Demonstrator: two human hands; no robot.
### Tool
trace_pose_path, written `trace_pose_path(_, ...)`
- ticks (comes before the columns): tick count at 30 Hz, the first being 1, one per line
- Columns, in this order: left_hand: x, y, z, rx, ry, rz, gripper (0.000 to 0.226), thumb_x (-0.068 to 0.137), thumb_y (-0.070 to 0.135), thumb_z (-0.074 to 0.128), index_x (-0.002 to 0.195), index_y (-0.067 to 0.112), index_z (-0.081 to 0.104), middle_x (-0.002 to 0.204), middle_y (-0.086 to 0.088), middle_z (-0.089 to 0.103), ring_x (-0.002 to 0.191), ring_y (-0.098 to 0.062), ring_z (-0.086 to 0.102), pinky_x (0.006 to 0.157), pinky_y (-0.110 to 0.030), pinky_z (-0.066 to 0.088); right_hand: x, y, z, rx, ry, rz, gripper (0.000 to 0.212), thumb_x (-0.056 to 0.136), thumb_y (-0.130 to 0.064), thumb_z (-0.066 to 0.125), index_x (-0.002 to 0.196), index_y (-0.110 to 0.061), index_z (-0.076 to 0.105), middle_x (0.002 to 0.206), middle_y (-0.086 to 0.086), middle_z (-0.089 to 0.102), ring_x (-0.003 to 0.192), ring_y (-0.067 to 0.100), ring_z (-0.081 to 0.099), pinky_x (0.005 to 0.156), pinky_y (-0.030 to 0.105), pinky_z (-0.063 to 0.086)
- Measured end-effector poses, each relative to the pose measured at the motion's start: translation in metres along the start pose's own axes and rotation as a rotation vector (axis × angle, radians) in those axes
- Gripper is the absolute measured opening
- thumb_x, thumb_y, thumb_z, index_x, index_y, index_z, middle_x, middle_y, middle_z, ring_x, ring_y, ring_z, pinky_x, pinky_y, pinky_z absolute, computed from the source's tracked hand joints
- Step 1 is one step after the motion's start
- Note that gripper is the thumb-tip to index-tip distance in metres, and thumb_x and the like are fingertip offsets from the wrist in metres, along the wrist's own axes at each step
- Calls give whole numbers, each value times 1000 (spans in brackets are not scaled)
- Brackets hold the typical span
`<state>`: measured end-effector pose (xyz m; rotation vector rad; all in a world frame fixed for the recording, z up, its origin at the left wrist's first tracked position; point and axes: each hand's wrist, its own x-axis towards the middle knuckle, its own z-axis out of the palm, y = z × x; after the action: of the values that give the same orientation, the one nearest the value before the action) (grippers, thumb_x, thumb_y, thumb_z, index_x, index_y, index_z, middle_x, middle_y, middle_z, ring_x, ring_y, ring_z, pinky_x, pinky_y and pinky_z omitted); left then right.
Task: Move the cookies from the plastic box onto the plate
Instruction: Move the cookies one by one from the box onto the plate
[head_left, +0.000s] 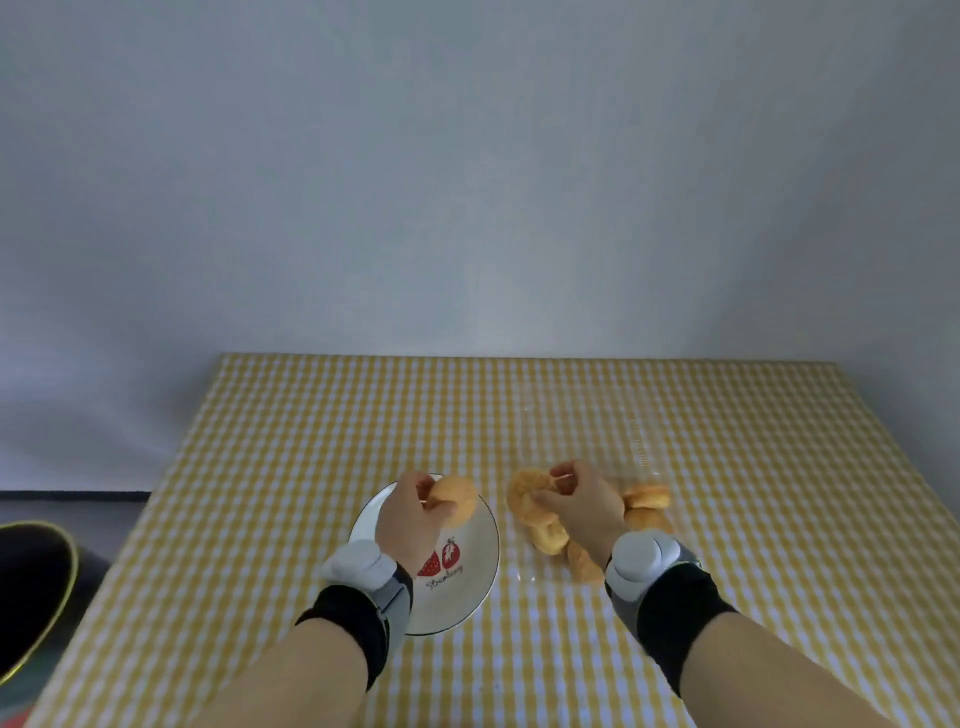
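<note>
A white plate (470, 582) with red strawberry prints lies on the yellow checked tablecloth. Above its far part, my left hand (410, 519) holds a round golden cookie (457, 499) by its edge. To the right sits a clear plastic box (639, 457), hard to make out, with several golden cookies (647, 499) in it. My right hand (582, 501) reaches into the box and pinches one cookie (525, 491) at the box's left side. More cookies (550, 538) lie under that wrist. Both wrists wear grey bands with black cuffs.
The table (779, 519) ends at a grey wall at the back and drops off on the left. A dark round container with a yellow rim (36, 587) stands on the floor at the lower left.
</note>
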<state>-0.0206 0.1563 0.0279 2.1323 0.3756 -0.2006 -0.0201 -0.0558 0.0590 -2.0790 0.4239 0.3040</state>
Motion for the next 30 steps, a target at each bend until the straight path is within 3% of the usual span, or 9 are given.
trace_pose_path(6,-3,-41,-42,41,11,-96,27,73,16,73,92,21,53,95,-1,62,91,-25,61,81,-38,48,2,-24,69,-105,-149,32,38,81,-26,71,111,-15,51,101,3,63,87,20,62,69,30,52)
trace_pose_path(9,2,-53,-49,39,22,-111,27,74,17,72,97,18,58,96,0,63,94,-25,62,85,-39,49,9,-26,92,-192,-143,63,40,79,-26,70,113,-15,52,103,2,62,88,20,61,79,35,54)
trace_pose_path(16,19,-60,-48,150,-84,-77,31,77,22,69,103,11,59,98,-6,65,90,-25,64,81,-39,53,21,-30,117,-296,-138,47,31,81,-27,63,108,-17,52,97,2,64,86,21,63,77,37,55)
trace_pose_path(19,28,-62,-45,201,-120,-50,32,79,23,68,106,11,57,99,-4,63,91,-23,63,75,-31,47,29,-31,121,-330,-120,14,27,83,-28,59,107,-17,55,95,2,65,87,21,62,78,37,54)
trace_pose_path(23,34,-62,-40,244,-120,-26,40,80,24,67,115,10,53,109,-5,63,98,-24,61,75,-27,42,33,-27,120,-485,-77,-102,27,86,-27,54,111,-19,55,112,1,57,96,21,57,81,36,50)
trace_pose_path(26,40,-62,-39,286,-104,-32,35,82,24,65,111,11,51,100,-4,63,87,-20,58,70,-27,41,29,-20,119,-604,-85,-171,29,88,-29,52,116,-19,53,118,0,54,103,20,53,83,34,49)
trace_pose_path(28,42,-60,-38,325,-100,-7,31,83,25,63,108,13,49,96,-1,60,80,-18,56,68,-28,45,24,-15,116,-706,-88,-226,37,88,-35,54,123,-21,49,125,-2,52,113,19,49,88,33,48)
trace_pose_path(30,41,-58,-37,412,-96,54,31,85,28,59,111,14,50,104,-2,59,89,-20,59,73,-30,49,19,-10,115,-793,-82,-310,48,86,-41,58,128,-22,46,131,-4,46,121,18,42,94,31,46)
